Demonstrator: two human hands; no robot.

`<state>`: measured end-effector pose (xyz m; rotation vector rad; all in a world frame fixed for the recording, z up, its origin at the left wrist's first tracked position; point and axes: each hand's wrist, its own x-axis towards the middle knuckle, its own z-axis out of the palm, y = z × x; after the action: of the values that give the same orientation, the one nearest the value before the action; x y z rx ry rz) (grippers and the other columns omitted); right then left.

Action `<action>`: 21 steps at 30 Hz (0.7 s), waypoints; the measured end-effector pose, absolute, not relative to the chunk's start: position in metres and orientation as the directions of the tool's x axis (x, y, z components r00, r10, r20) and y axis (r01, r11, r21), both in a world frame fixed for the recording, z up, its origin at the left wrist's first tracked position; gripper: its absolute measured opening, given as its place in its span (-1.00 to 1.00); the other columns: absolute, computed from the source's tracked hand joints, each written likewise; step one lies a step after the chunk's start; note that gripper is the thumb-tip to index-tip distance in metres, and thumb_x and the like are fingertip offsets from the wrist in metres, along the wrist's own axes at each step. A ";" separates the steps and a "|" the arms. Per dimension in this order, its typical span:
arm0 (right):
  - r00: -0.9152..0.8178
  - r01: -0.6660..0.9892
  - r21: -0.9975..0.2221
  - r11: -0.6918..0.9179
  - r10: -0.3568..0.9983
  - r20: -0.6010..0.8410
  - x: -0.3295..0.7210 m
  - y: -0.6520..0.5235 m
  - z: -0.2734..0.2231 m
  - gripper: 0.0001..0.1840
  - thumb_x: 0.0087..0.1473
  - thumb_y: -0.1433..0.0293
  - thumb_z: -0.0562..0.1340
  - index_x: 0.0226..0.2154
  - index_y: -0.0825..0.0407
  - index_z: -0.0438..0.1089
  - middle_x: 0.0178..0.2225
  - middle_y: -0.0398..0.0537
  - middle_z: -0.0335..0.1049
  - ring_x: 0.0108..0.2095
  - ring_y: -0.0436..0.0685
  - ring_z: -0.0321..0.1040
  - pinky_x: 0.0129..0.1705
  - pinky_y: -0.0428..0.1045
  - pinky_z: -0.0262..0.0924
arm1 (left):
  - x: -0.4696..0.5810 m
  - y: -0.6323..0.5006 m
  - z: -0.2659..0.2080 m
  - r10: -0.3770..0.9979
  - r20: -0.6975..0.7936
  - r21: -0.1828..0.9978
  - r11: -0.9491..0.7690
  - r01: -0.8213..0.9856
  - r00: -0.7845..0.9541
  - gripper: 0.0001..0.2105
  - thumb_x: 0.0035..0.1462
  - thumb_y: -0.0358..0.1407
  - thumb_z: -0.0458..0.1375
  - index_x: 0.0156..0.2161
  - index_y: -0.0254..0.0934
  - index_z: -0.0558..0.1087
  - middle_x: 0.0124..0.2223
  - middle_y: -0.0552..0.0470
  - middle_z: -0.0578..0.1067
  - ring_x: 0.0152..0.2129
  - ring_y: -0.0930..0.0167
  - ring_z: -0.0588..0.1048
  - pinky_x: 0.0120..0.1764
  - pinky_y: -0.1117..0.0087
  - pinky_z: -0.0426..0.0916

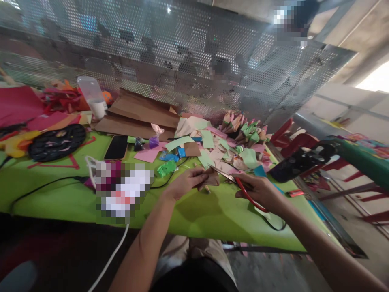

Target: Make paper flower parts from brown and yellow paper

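Observation:
Between the fingers of my left hand [186, 183] is a small piece of brown paper [212, 178], which looks folded. My right hand [261, 190] grips a pair of scissors with red handles [247, 195]. Their metal blades [222, 173] point left and reach over the paper's upper edge; whether they touch it I cannot tell. Just beyond my hands lies a spread of light green and pink paper pieces [220, 152]. A green plastic packet [167, 167] rests left of them, near blue packets [170, 156].
Brown paper sheets [139, 111] and a clear plastic cup [92, 95] stand at the back. On the left are a phone [116, 147], a dark round tray [57, 142] and cables. Paper flowers [244, 129] and a black bottle [299, 164] are on the right. A perforated metal panel [182, 61] borders the table.

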<state>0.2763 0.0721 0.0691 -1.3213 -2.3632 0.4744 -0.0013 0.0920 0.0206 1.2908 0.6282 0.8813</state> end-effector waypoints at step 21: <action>-0.269 0.963 0.017 0.268 0.957 0.110 0.246 0.186 0.087 -0.43 0.15 0.40 0.25 0.23 -0.06 0.35 0.14 0.05 0.50 0.06 0.28 0.47 -0.01 0.02 0.32 | -0.001 0.097 0.020 0.932 0.111 0.977 -0.039 -0.211 0.344 -0.51 -0.12 -0.07 0.45 -0.11 -0.27 0.50 -0.11 -0.01 0.55 -0.12 0.28 0.45 0.00 0.28 0.33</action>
<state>0.2459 0.1857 0.0873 -1.8501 -2.4387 -0.1230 -0.0015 0.0973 0.0200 1.2642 0.7606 1.0821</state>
